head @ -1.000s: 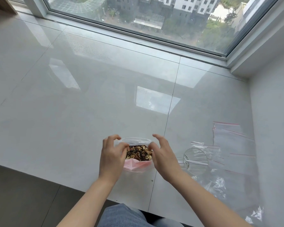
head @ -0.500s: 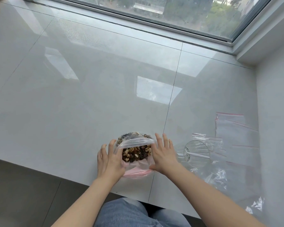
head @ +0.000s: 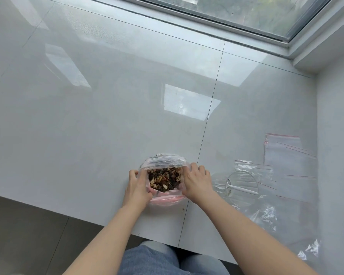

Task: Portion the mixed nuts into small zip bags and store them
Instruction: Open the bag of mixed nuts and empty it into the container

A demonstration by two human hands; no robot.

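Observation:
A clear plastic bag [head: 163,159] with a pink lower part stands near the front edge of the pale tiled ledge [head: 107,116], its mouth wide open over mixed nuts [head: 164,179]. My left hand [head: 137,185] grips the bag's left side, fingers curled round the plastic. On the bag's right side, my right hand [head: 196,180] holds the rolled-down rim. Several small empty zip bags [head: 282,151] with red seal lines lie flat to the right.
A clear glass cup [head: 240,184] lies on its side just right of my right hand, with a white spoon [head: 243,189] inside. Crumpled clear plastic [head: 266,215] lies in front of it. A wall rises at the right; a window frame [head: 207,22] borders the back.
Both hands pushed the bag's rim down and outward, widening its mouth. The view has tilted down, so the window shows less.

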